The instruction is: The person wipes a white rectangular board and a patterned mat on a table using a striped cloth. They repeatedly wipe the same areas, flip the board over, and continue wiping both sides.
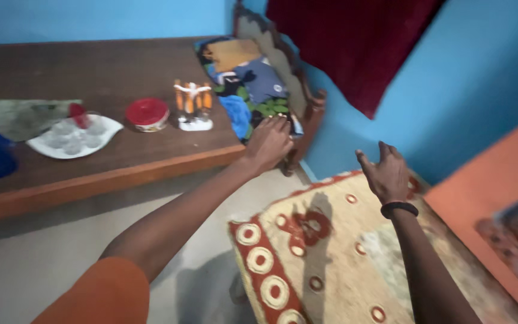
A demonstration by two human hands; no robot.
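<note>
Open-fingered, left hand (269, 143) presses folded cloth (253, 90); white tray (106, 135) holds clear cups (72, 137).

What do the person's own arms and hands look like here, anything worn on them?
Both hands are bare, no gloves or rings that can be made out. The left hand leads back along a bare forearm to an orange short sleeve at the upper arm. The right hand has a dark band around the wrist; its forearm is bare as far as the picture's edge, with no sleeve in view.
</note>
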